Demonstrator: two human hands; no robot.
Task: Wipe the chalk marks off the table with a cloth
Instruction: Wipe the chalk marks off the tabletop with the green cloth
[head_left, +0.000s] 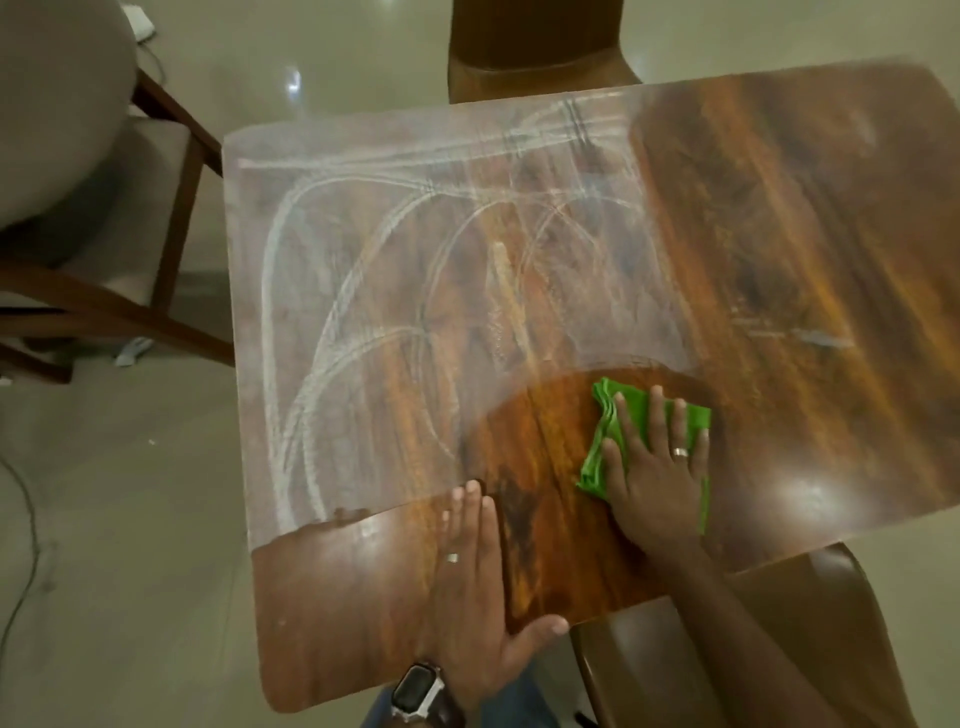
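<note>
Near the front edge of the wooden table (322, 597), seen from the head camera, the person's left hand (475, 587) lies flat and released, palm down, fingers straight and together pointing away from the body, thumb spread out over the table's near edge. A ring sits on one finger and a wristwatch (417, 693) with a dark square face wraps the wrist. To its right, the right hand (657, 467) presses down on a green cloth (605, 441), fingers extended and slightly fanned across it, a ring on one of them; the forearm reaches in from the lower right. The cloth is folded, soft and rumpled, layered edges showing at its left side, lying on the near right part of the tabletop.

White chalk marks (332, 312) cover the left and middle of the glossy, dark-grained wood as hazy smears and long curved streaks. Around the cloth and along the near edge the surface shows bare, warm brown and shiny. A brown chair (810, 623) with a smooth curved back stands just beside the near right corner
</note>
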